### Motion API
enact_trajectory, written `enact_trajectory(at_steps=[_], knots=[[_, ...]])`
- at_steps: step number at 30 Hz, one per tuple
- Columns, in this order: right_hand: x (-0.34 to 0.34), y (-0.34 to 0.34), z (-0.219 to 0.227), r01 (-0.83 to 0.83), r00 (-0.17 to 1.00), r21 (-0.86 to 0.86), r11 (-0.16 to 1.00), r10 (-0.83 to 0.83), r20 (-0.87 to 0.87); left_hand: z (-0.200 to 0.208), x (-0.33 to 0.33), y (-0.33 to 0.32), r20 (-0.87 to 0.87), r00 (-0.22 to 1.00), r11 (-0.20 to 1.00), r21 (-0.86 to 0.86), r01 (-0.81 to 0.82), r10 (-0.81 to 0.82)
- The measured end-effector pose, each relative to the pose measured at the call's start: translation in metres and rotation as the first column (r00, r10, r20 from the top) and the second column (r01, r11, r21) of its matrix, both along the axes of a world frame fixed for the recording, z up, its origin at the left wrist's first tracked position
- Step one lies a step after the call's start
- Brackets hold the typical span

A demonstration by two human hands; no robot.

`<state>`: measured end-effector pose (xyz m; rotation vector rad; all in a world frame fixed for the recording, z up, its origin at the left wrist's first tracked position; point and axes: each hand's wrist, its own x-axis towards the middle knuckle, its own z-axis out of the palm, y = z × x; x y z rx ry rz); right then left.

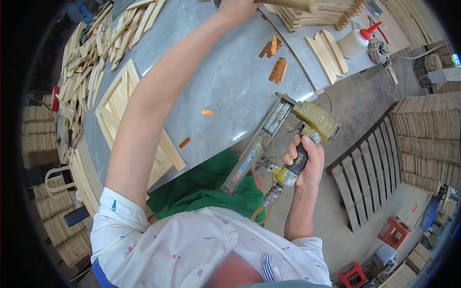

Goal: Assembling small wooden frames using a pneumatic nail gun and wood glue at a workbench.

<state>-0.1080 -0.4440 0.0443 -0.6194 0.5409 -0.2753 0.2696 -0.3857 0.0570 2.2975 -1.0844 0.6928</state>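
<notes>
My right hand (307, 161) is wrapped round the black grip of a yellow pneumatic staple gun (314, 120). The gun's long grey magazine slants down to the left, and an air hose joins it below the grip. Stretched across the table to the far edge of the picture, my left hand (237, 10) is closed round a tool with a thick wooden handle (293, 4); its head is mostly cut off from view. Copper-coloured staple strips (278, 70) lie on the grey table (225, 81). Under my left forearm rests a slatted wooden frame (120, 105), partly hidden.
Loose wood strips (91, 62) are heaped at the left. At the far right are stacked wooden frames (312, 19), two wood pieces (329, 53) and a white glue bottle (355, 42) with a red nozzle. A pallet (367, 168) and stacked boards (427, 139) stand right.
</notes>
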Motion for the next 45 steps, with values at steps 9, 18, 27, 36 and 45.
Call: enact_trajectory(at_steps=[9, 18, 27, 36, 45], knots=[[0.003, 0.001, 0.0, 0.016, 1.0, 0.032, 0.999, -0.016, -0.002, -0.021, -0.01, -0.015, -0.215, 0.953, 0.94, -0.219, -0.261, 0.214], [0.005, 0.004, 0.0, 0.023, 1.0, 0.056, 0.998, -0.023, -0.005, -0.073, 0.005, -0.005, 0.01, 0.984, 0.972, 0.157, -0.177, 0.178], [0.009, 0.008, -0.004, -0.068, 0.997, 0.048, 0.997, 0.07, -0.038, -0.046, -0.014, 0.024, -0.048, 0.98, 0.971, -0.15, 0.186, -0.195], [0.018, 0.007, -0.006, -0.109, 0.994, 0.022, 0.994, 0.108, 0.031, 0.014, -0.14, 0.173, -0.641, 0.765, 0.895, 0.302, 0.328, -0.064], [0.016, 0.026, -0.006, -0.155, 0.985, 0.0, 0.988, 0.155, 0.07, -0.005, -0.192, 0.184, -0.372, 0.918, 0.899, 0.341, 0.276, -0.141]])
